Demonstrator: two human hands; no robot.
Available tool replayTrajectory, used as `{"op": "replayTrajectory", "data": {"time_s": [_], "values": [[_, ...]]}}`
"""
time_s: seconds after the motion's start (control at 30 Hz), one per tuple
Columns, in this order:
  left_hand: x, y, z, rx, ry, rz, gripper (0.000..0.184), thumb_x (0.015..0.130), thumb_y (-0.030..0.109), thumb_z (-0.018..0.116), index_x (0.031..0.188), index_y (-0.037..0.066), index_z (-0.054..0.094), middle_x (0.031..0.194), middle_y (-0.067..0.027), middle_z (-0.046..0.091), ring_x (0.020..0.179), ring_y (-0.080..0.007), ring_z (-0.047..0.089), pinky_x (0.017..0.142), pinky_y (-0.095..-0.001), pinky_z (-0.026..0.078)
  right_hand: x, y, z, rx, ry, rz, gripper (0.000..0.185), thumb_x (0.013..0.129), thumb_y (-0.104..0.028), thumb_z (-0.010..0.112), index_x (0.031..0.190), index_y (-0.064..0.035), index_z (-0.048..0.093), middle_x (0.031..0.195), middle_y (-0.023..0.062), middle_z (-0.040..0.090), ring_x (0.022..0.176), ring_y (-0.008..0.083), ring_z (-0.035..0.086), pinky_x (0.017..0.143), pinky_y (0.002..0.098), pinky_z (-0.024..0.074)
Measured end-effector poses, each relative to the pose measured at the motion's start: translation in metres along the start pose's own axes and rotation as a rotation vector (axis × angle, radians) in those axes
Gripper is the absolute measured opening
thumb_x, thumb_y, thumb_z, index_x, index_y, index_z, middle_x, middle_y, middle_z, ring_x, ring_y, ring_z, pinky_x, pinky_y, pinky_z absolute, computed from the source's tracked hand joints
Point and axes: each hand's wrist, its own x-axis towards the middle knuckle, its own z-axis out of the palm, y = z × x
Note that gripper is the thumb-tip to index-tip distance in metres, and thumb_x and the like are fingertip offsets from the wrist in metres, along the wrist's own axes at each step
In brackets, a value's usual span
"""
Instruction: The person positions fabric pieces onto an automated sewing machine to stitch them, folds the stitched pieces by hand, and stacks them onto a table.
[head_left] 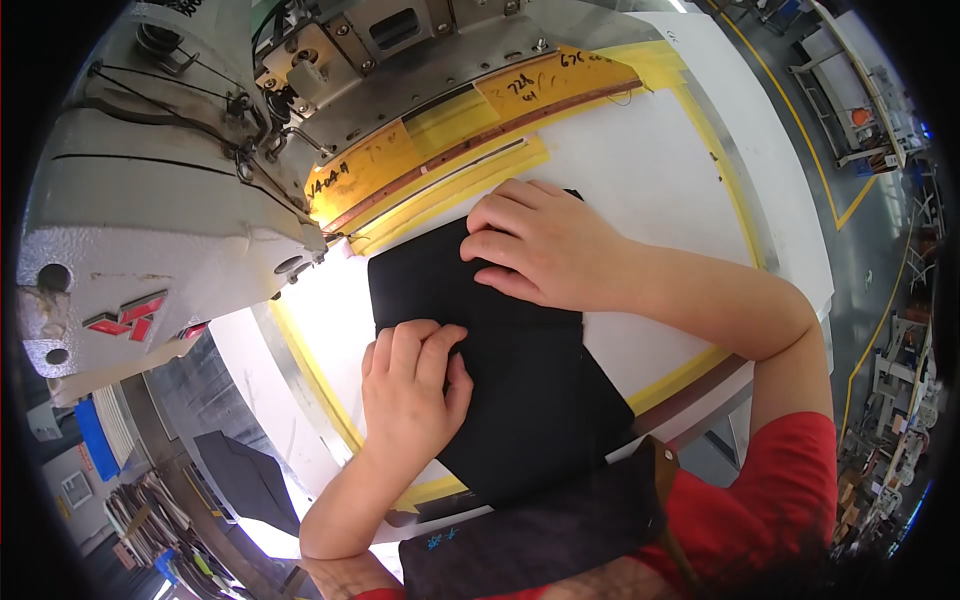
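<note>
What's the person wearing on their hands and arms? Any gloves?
No gloves: the left hand and right hand are bare, with no rings or watch showing. The right arm has a short, plain red sleeve ending above the elbow. Only a little red shows by the left arm.

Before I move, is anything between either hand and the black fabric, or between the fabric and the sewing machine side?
Nothing visible separates the left hand or right hand from the black fabric; both appear to touch it. Toward the machine, a yellow plate lies past the fabric's far edge.
</note>
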Motion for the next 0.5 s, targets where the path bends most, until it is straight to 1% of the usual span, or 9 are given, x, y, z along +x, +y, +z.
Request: {"op": "replayTrajectory", "data": {"time_s": [0.1, 0.13, 0.27, 0.37, 0.47, 0.5], "values": [[-0.006, -0.017, 0.000, -0.050, 0.076, -0.025, 0.037, 0.070, -0.002, 0.068, 0.105, 0.007, 0.062, 0.095, -0.0073, 0.058, 0.081, -0.0265, 0.057, 0.072, -0.0376, 0.044, 0.000, 0.001, -0.001, 0.004, -0.002, -0.004, 0.026, 0.078, -0.020, 0.078, 0.097, -0.0117, 0.063, 0.102, 0.0021, 0.054, 0.096, 0.0236, 0.055, 0.079, 0.0355, 0.0481], [-0.007, -0.018, -0.001, -0.055, 0.102, -0.077, 0.034, 0.070, -0.003, 0.068, 0.102, 0.008, 0.063, 0.092, -0.0071, 0.059, 0.081, -0.0263, 0.057, 0.073, -0.0379, 0.044, 0.000, 0.001, 0.000, 0.008, -0.002, -0.004, 0.026, 0.078, -0.020, 0.078, 0.097, -0.0117, 0.063, 0.102, 0.0021, 0.054, 0.096, 0.0236, 0.055, 0.079, 0.0355, 0.0482], [-0.001, -0.015, -0.001, -0.050, 0.116, -0.024, 0.030, 0.069, -0.004, 0.068, 0.096, 0.009, 0.066, 0.093, -0.0057, 0.058, 0.080, -0.0250, 0.057, 0.073, -0.0371, 0.044, 0.001, 0.002, 0.000, 0.007, -0.001, -0.005, 0.026, 0.078, -0.020, 0.078, 0.097, -0.0116, 0.063, 0.102, 0.0022, 0.054, 0.095, 0.0236, 0.055, 0.080, 0.0354, 0.0482], [-0.002, -0.010, -0.001, -0.040, 0.059, -0.053, 0.028, 0.070, -0.006, 0.065, 0.094, 0.007, 0.066, 0.093, -0.0083, 0.058, 0.084, -0.0278, 0.058, 0.078, -0.0378, 0.044, 0.001, 0.002, 0.000, 0.012, -0.007, -0.004, 0.026, 0.078, -0.020, 0.078, 0.098, -0.0115, 0.063, 0.102, 0.0024, 0.055, 0.095, 0.0238, 0.056, 0.080, 0.0355, 0.0483], [0.001, -0.011, -0.002, 0.025, 0.067, 0.008, 0.030, 0.069, -0.004, 0.068, 0.096, 0.009, 0.066, 0.092, -0.0050, 0.057, 0.079, -0.0241, 0.056, 0.072, -0.0370, 0.045, 0.000, 0.002, -0.001, 0.017, -0.004, 0.011, 0.030, 0.078, -0.021, 0.078, 0.102, -0.0113, 0.063, 0.103, 0.0030, 0.055, 0.096, 0.0247, 0.056, 0.081, 0.0368, 0.0484], [0.002, -0.012, -0.002, 0.015, 0.063, 0.011, 0.029, 0.069, -0.004, 0.068, 0.095, 0.009, 0.065, 0.093, -0.0053, 0.057, 0.080, -0.0245, 0.057, 0.072, -0.0373, 0.045, 0.000, 0.002, 0.000, 0.020, 0.009, 0.020, 0.031, 0.078, -0.021, 0.078, 0.103, -0.0111, 0.063, 0.104, 0.0034, 0.056, 0.097, 0.0252, 0.057, 0.082, 0.0375, 0.0484]]}}
